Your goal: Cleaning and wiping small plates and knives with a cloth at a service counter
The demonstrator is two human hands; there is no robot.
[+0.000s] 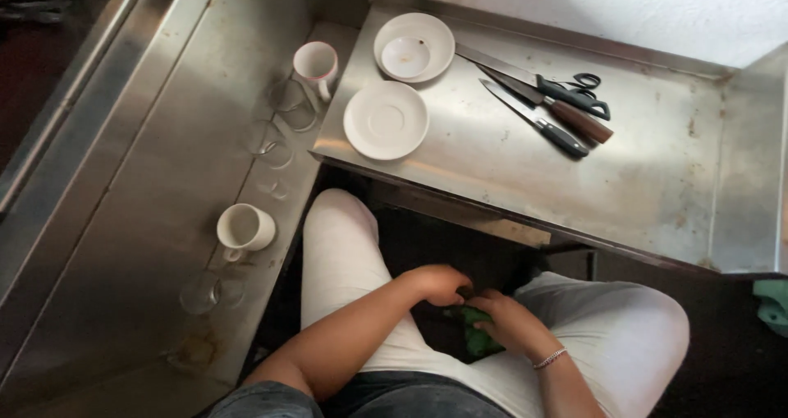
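Hands on a green cloth below a steel counter

Left hand (pixel 439 284) and right hand (pixel 509 319) grip the cloth (pixel 476 336) between white-trousered knees; plates (pixel 386 120), knives (pixel 546 110) and mugs (pixel 245 227) sit on the counter (pixel 640 180).

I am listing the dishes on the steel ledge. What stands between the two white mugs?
In the head view, clear drinking glasses stand in a row between the far mug and the near mug on the steel ledge.
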